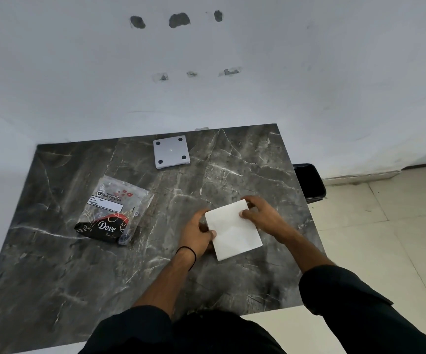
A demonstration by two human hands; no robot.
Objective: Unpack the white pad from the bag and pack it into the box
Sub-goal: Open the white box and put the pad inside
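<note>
Dark marble-patterned tabletop [53, 264], grey with pale veins, set against a white wall [309, 72] that carries several dark patches and chipped spots.

Both hands are on a flat white square object [233, 229], right of centre on the tabletop. Whether this is the white pad itself or a white box cannot be told from this view; only its plain white top face shows. It sits turned at an angle to the tabletop edges.

Left hand [196, 235]: fingers curled onto the left edge of the white square, thumb on top near the lower left side, gripping it. A thin black band [187, 254] circles the left wrist.

Right hand [261, 213]: fingers closed over the far right corner of the white square, thumb pressing the top face, gripping it as well.

Both forearms are bare; dark sleeves [347, 297] begin near the elbows.

Bag [114, 210]: clear plastic packet with printed labels, a black and red lower part and the word "Dove", lying flat on the tabletop well left of the hands, untouched. Its contents cannot be made out.

Far side of the tabletop, near the wall: a grey square plate [171, 152] with four dark round pads at its corners, apart from everything else.

A black bin [310, 182] stands just beyond the right edge of the tabletop, on a pale tiled floor [385, 238].
</note>
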